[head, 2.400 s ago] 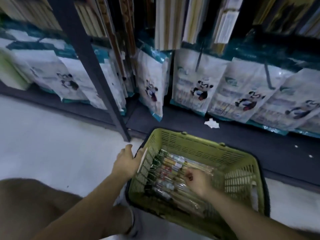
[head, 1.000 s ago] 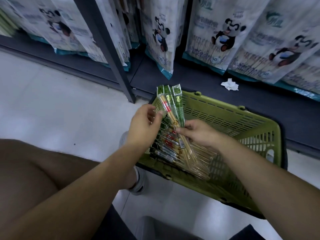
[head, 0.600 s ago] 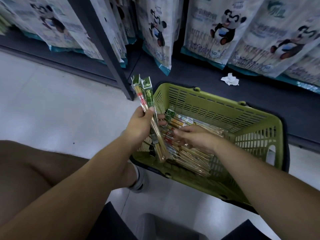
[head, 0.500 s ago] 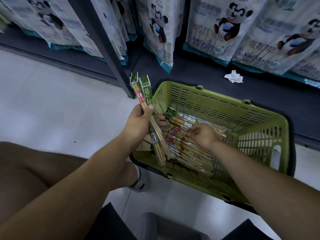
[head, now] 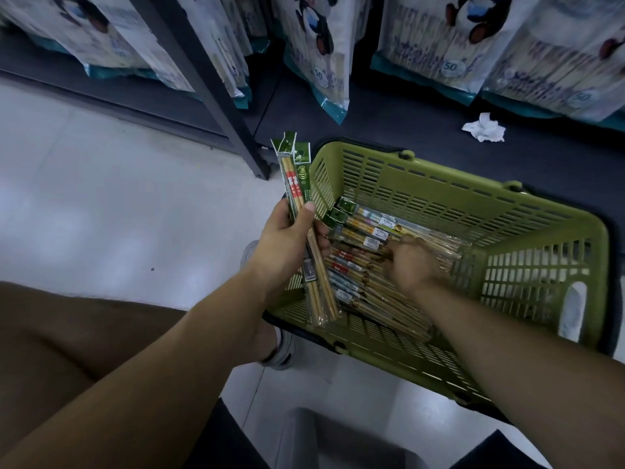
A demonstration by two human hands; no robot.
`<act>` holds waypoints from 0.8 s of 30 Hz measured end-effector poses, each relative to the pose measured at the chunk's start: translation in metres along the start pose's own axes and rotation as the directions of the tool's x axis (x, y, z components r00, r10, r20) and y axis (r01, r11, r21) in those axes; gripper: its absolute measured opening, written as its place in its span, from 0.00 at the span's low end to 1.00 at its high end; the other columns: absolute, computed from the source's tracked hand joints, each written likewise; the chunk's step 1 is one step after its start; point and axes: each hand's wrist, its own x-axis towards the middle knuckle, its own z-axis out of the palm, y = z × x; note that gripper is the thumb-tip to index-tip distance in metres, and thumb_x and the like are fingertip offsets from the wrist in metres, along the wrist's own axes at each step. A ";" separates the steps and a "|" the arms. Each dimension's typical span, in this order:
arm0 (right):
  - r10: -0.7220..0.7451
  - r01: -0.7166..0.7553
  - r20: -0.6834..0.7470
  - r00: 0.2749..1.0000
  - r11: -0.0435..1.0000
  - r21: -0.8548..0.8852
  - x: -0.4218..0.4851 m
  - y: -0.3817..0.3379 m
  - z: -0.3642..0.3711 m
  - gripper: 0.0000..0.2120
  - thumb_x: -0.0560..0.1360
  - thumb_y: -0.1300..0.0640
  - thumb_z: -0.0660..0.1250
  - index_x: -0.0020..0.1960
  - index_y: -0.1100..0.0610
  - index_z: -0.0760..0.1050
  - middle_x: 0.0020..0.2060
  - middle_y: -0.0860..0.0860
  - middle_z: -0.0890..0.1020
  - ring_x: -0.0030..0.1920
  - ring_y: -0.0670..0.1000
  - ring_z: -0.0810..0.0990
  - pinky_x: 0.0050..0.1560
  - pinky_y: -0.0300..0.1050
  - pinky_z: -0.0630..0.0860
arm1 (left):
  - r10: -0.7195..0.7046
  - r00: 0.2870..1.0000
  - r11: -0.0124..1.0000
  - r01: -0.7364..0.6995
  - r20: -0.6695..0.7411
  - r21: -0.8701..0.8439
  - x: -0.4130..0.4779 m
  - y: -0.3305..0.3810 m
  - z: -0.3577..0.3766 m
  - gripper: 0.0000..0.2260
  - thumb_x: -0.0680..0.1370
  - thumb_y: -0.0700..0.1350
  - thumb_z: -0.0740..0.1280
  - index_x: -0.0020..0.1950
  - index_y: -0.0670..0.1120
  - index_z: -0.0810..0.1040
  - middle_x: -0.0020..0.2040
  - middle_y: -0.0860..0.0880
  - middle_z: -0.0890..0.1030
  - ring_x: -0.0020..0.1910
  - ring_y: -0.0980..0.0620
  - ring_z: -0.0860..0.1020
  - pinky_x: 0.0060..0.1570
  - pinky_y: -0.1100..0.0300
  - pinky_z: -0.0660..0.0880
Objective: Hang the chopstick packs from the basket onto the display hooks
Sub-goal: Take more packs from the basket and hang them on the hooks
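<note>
Two chopstick packs [head: 297, 174] stood nearly upright in the left hand [head: 287, 242]. The thumb lay across their front and the fingers curled round behind. Their green header cards pointed up, and their lower ends hung over the near left corner of the green basket [head: 439, 177].

The other packs [head: 365, 231] lay in a loose slanting heap on the basket's bottom. The right hand [head: 411, 265] was low on that heap, fingers bent down among the wrappers. It was too blurred to tell whether it had hold of one.

The basket sat on the pale floor [head: 101, 198], its far side against the dark bottom shelf [head: 389, 130]. A dark metal upright [head: 199, 79] came down to the floor just beyond the held packs' tops, beside the basket's far left corner.

Big panda-printed bags [head: 318, 45] filled the shelf behind, and a crumpled white tissue [head: 483, 126] lay on the shelf past the far rim. A grey shoe [head: 284, 346] rested by the basket's near left wall, with a bare knee [head: 67, 333] at the lower left.
</note>
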 end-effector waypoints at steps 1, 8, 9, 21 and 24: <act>-0.005 0.004 -0.007 1.000 1.000 -0.029 0.000 0.000 0.000 0.15 0.77 0.57 0.68 0.63 0.52 0.79 0.56 0.54 0.79 0.60 0.56 0.75 0.55 0.47 0.74 | 0.000 1.000 1.000 0.000 0.003 -0.004 0.000 0.000 0.001 0.08 0.86 0.50 0.61 0.61 0.46 0.72 0.39 0.47 0.81 0.37 0.49 0.81 0.42 0.53 0.82; 0.020 -0.020 -0.003 1.000 1.000 0.011 -0.001 0.006 -0.017 0.10 0.79 0.53 0.68 0.59 0.51 0.80 0.51 0.55 0.83 0.55 0.57 0.79 0.48 0.47 0.79 | -0.004 1.000 1.000 0.004 0.030 0.007 0.001 -0.002 0.000 0.07 0.85 0.43 0.64 0.61 0.42 0.71 0.41 0.46 0.80 0.38 0.49 0.80 0.42 0.55 0.81; 0.038 -0.038 0.001 0.999 0.995 0.088 -0.001 0.005 -0.024 0.09 0.79 0.52 0.69 0.58 0.51 0.81 0.50 0.55 0.84 0.52 0.57 0.80 0.46 0.47 0.79 | -0.009 0.999 1.000 0.009 0.033 0.022 0.001 -0.003 0.000 0.06 0.85 0.42 0.63 0.60 0.41 0.71 0.41 0.47 0.81 0.38 0.49 0.80 0.42 0.56 0.81; -0.217 0.151 -0.032 0.976 0.555 0.818 -0.035 -0.085 -0.115 0.13 0.68 0.56 0.81 0.47 0.50 0.79 0.33 0.45 0.83 0.32 0.40 0.80 0.35 0.38 0.77 | -0.084 0.995 0.992 0.088 0.047 -0.087 -0.003 0.006 0.012 0.14 0.85 0.48 0.63 0.69 0.45 0.75 0.59 0.44 0.85 0.60 0.43 0.84 0.58 0.49 0.81; -0.195 0.278 -0.199 0.961 0.662 0.696 -0.040 -0.091 -0.113 0.12 0.67 0.48 0.81 0.46 0.50 0.81 0.39 0.45 0.81 0.35 0.40 0.76 0.36 0.39 0.72 | -0.052 0.997 0.995 0.057 0.053 -0.085 -0.005 0.011 0.009 0.15 0.85 0.47 0.62 0.70 0.44 0.74 0.61 0.42 0.84 0.61 0.42 0.83 0.61 0.46 0.79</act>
